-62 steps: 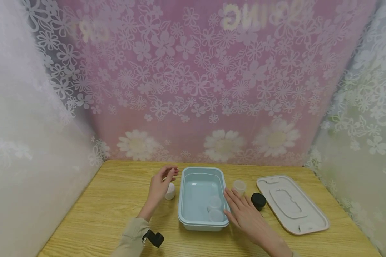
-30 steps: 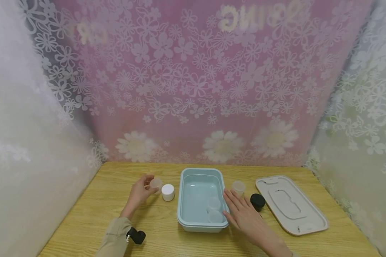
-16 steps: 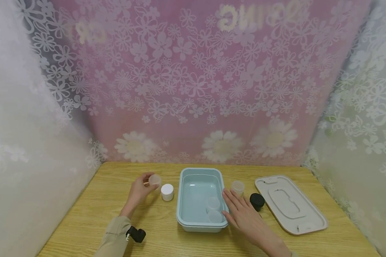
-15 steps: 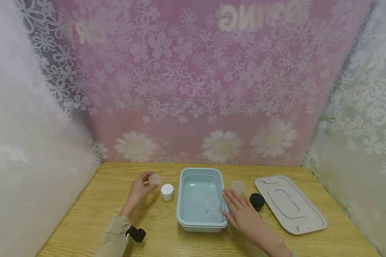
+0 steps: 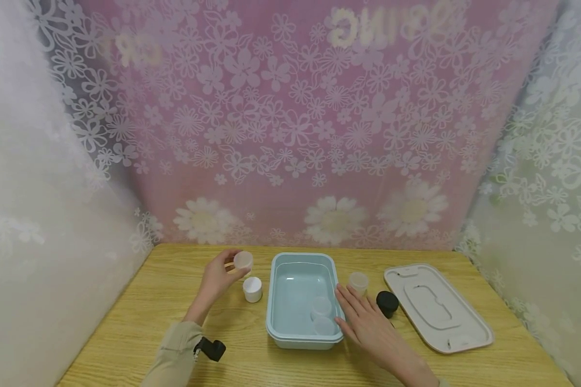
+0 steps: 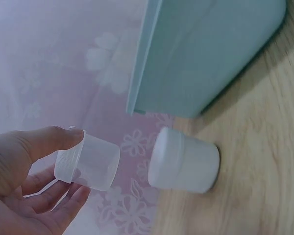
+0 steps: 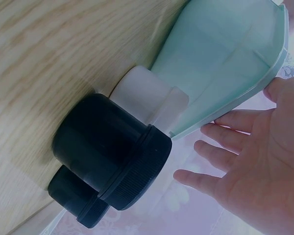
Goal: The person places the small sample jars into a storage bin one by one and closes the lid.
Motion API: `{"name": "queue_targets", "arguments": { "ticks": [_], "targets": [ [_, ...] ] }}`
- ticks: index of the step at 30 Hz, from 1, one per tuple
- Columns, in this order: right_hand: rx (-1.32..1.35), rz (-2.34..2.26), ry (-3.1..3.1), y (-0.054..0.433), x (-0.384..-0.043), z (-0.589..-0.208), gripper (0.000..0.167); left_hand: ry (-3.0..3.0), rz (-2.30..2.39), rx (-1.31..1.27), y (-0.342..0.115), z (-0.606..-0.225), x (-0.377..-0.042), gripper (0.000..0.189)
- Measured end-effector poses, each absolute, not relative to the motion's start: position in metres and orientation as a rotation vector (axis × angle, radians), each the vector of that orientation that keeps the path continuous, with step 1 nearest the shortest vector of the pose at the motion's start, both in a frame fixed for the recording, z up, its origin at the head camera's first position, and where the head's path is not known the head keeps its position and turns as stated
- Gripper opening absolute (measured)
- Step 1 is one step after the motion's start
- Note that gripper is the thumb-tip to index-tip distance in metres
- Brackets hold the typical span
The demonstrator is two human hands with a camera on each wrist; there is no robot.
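Nearest, the right hand (image 5: 370, 325) has its fingers straight and spread, fingertips touching the right rim of a blue tub (image 5: 292, 298). Two frosted containers (image 5: 323, 316) sit in the tub's near right corner. To the right stand two black jars (image 7: 105, 142), then a pale lid (image 5: 445, 309). A white jar (image 5: 253, 290) stands left of the tub; farther, the left hand (image 5: 217, 278) pinches a clear jar (image 5: 243, 260) above the surface (image 5: 140, 322).

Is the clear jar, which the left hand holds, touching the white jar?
Apart. The left wrist view shows a gap, with the flowered backdrop visible between the clear jar and the white jar.
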State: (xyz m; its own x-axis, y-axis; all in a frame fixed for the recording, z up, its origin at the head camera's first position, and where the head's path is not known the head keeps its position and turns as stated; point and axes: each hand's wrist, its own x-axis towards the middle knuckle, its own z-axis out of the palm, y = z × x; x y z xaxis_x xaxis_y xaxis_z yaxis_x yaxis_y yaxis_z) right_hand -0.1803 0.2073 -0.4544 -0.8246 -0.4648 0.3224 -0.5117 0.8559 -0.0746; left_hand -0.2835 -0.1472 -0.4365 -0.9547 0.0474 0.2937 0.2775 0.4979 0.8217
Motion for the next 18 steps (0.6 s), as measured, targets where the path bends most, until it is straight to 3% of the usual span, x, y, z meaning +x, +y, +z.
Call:
{"name": "queue_targets", "arguments": {
  "ticks": [18],
  "targets": [
    [0.746, 0.222, -2.698, 0.207, -0.179, -0.454, 0.06, -2.456, -1.505, -0.54, -0.087, -0.41, -0.272, 0.049]
  ]
}}
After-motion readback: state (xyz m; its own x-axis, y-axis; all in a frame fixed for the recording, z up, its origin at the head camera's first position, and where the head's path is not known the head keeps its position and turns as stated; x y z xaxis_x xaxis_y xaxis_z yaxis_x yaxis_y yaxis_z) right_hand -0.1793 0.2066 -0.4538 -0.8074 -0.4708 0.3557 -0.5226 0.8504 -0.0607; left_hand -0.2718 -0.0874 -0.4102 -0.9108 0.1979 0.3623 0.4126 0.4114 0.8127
